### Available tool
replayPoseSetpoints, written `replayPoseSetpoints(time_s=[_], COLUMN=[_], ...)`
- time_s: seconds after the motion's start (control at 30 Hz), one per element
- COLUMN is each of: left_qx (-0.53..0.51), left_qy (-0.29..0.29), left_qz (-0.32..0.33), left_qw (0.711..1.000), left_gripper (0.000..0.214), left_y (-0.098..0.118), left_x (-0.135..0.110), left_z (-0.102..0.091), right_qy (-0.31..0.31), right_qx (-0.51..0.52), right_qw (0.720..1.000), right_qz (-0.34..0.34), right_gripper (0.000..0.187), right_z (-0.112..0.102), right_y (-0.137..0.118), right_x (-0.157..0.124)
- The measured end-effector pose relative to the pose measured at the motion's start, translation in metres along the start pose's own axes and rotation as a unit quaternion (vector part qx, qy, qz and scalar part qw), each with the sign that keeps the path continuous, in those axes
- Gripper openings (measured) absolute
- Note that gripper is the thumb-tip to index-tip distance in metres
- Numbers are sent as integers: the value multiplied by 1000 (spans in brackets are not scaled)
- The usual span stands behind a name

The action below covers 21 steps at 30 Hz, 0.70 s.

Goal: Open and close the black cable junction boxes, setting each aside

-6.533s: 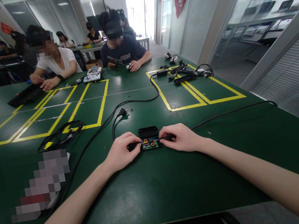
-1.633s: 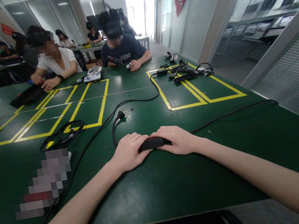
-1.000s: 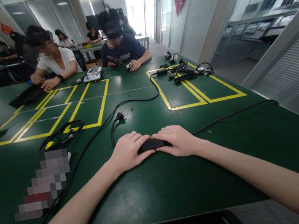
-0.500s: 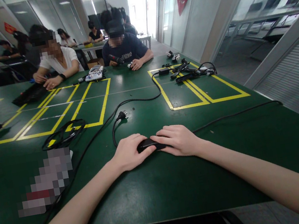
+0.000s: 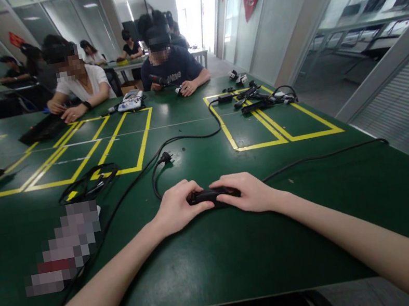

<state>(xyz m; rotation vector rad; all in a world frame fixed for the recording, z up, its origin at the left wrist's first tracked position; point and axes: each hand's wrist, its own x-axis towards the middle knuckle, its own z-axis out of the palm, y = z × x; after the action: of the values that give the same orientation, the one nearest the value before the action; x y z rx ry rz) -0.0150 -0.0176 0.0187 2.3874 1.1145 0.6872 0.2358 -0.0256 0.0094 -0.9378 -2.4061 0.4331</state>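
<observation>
A black power adapter (image 5: pixel 212 195) lies crosswise on the green table in front of me. My left hand (image 5: pixel 180 205) grips its left end, thumb along the near side and fingers on the far side. Its right end is held by my right hand (image 5: pixel 243 192), thumb likewise in front and fingers curled behind. Beyond my left hand, a short black cord with a plug (image 5: pixel 166 157) curves away from the adapter. A thin black cable (image 5: pixel 319 155) runs from behind my right hand to the table's right edge. Both ends of the adapter are partly covered by my fingers.
Left of me lie a blurred-out flat item (image 5: pixel 66 246) and a coiled black cable (image 5: pixel 87 183). Further off, more adapters and cables (image 5: pixel 258 97) lie in a heap within yellow tape. Two people sit across the table (image 5: pixel 223 260), handling devices.
My right hand has lifted its fingers off the adapter's top and shifted to its right end, with the thumb now along the near side. My left hand stays nearly still.
</observation>
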Motion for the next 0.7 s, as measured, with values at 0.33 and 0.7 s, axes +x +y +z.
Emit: replayPoseSetpoints(time_s=[0.33,0.7], left_qx=[46,118], left_qy=[-9,-3], left_qz=[45,120], left_qw=[998,986], left_gripper=[29,56], left_y=[0,-4], left_x=[0,-1], left_z=[4,3], right_qy=[11,65], right_qx=[15,89], right_qw=[1000,989], right_qz=[16,97], right_gripper=[29,18], right_z=[1,8], right_y=[0,-5], right_x=[2,4])
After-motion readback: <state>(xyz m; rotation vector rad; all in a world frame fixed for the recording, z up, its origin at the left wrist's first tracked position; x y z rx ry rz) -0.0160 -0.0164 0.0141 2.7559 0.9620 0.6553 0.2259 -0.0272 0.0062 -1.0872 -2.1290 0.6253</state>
